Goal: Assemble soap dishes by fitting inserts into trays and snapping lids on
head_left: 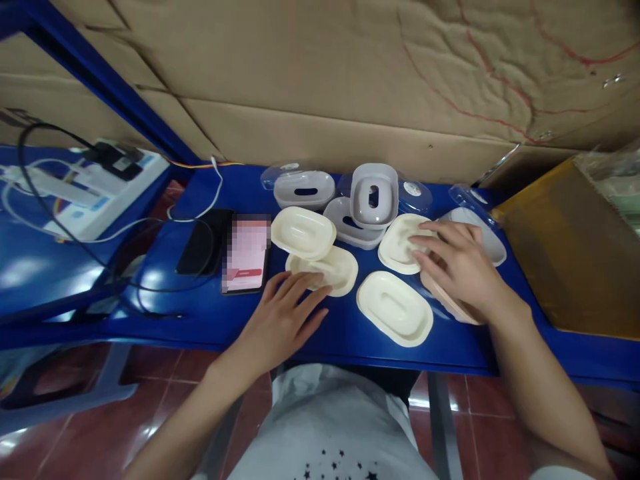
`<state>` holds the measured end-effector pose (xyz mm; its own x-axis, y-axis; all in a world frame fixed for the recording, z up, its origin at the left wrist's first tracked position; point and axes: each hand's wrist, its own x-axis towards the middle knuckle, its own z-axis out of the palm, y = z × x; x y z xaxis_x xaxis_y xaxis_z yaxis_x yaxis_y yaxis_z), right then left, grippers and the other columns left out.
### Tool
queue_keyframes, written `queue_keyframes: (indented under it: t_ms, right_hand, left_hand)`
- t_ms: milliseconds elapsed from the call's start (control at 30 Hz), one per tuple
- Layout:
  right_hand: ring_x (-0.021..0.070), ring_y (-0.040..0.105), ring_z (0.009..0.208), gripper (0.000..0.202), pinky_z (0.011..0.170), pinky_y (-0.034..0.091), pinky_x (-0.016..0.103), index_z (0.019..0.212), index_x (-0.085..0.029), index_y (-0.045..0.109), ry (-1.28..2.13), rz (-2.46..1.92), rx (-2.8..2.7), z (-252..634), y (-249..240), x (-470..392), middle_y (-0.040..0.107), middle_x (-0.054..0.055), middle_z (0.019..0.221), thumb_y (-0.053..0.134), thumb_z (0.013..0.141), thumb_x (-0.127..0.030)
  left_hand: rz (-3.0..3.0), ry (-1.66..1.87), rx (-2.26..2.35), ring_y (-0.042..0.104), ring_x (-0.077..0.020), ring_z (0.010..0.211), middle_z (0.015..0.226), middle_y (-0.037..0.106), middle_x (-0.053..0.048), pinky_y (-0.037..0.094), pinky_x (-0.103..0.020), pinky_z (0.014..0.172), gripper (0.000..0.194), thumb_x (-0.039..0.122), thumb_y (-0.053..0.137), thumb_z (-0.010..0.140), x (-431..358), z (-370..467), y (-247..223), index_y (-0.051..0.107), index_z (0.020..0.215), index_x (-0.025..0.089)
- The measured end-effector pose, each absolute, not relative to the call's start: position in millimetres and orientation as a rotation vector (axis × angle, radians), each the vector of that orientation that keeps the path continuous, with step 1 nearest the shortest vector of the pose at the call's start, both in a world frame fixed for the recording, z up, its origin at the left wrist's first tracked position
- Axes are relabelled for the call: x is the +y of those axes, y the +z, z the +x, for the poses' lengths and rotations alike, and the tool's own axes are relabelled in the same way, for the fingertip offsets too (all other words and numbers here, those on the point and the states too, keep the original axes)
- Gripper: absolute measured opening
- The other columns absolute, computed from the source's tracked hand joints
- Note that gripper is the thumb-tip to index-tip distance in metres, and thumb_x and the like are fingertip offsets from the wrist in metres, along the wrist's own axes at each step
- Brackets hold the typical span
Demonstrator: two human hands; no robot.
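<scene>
Several cream oval plastic lids lie on the blue table. My left hand (285, 310) rests with fingers spread at the near edge of one cream lid (345, 270), which another cream lid (303, 233) partly overlaps. Over a third cream lid (400, 240) my right hand (457, 260) reaches with its fingers apart, the fingertips at the lid's surface. Beneath that hand, a pinkish tray (447, 300) is partly hidden. A separate cream lid (395, 308) lies between my hands, near the table's front edge.
Behind the lids sit grey oval trays with slots (375, 197) and clear plastic covers (415, 198). A phone (245, 257) and black pouch (200, 250) lie left, near cables and a power strip (110, 197). A cardboard box (570, 253) stands right.
</scene>
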<state>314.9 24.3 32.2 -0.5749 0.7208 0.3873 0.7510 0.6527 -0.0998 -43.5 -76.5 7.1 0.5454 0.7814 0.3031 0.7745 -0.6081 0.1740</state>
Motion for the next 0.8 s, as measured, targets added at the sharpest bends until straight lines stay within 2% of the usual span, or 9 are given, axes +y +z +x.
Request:
queue_keyframes:
  t_ms: [233,300,400,467,633,700,800]
  right_hand:
    - [0.0328,0.068,0.120,0.023,0.100,0.043,0.048,0.122,-0.022,0.075,-0.346,-1.207,-2.330,323,51,17,0.075,0.011,0.133,0.062,0.108,-0.034]
    - [0.0308,0.070,0.117,0.022,0.099,0.044,0.046,0.124,-0.021,0.074,-0.299,-1.184,-2.324,316,59,-10,0.077,0.010,0.128,0.064,0.107,-0.029]
    - [0.0270,0.072,0.113,0.026,0.099,0.047,0.043,0.132,-0.020,0.069,-0.027,-1.157,-2.424,297,55,-65,0.079,0.010,0.122,0.064,0.107,-0.027]
    - [0.0274,0.071,0.118,0.029,0.105,0.045,0.046,0.136,-0.021,0.067,0.040,-1.203,-2.466,285,42,-98,0.078,0.009,0.128,0.064,0.108,-0.027]
    - [0.0255,0.064,0.138,0.033,0.121,0.037,0.050,0.138,-0.025,0.066,0.189,-1.222,-2.478,289,13,-138,0.068,0.008,0.150,0.056,0.109,-0.014]
    - [0.0280,0.061,0.142,0.030,0.119,0.041,0.051,0.137,-0.026,0.067,0.155,-1.278,-2.376,305,10,-136,0.066,0.010,0.152,0.061,0.108,-0.019]
    - [0.0355,0.060,0.142,0.037,0.113,0.046,0.054,0.141,-0.025,0.066,-0.112,-1.507,-2.132,332,6,-119,0.065,0.014,0.152,0.069,0.104,-0.031]
  left_hand:
    - [2.726,0.602,1.359,0.067,-0.0298,0.126,0.140,0.071,-0.013,0.042,-0.055,0.113,0.031,0.020,0.054,0.111,-101,-35,-1,0.061,0.142,0.019]
    - [2.710,0.608,1.373,0.067,-0.0297,0.127,0.140,0.071,-0.013,0.042,-0.054,0.114,0.032,0.020,0.055,0.111,-108,-37,-2,0.062,0.142,0.019]
    - [2.682,0.620,1.409,0.066,-0.0299,0.128,0.141,0.070,-0.013,0.042,-0.054,0.113,0.034,0.021,0.056,0.111,-115,-41,-4,0.061,0.144,0.019]
    - [2.680,0.621,1.431,0.064,-0.0311,0.131,0.145,0.068,-0.015,0.042,-0.054,0.113,0.036,0.023,0.056,0.111,-117,-42,-5,0.060,0.147,0.018]
    - [2.697,0.671,1.418,0.057,-0.0351,0.140,0.154,0.059,-0.020,0.039,-0.058,0.118,0.044,0.022,0.057,0.110,-120,-30,-5,0.053,0.154,0.015]
    - [2.716,0.710,1.300,0.055,-0.0336,0.142,0.155,0.058,-0.019,0.040,-0.057,0.120,0.043,0.022,0.055,0.110,-122,-18,-3,0.054,0.153,0.017]
    - [2.766,0.678,1.100,0.053,-0.0322,0.145,0.157,0.057,-0.016,0.042,-0.055,0.121,0.040,0.024,0.055,0.110,-121,2,0,0.056,0.150,0.021]
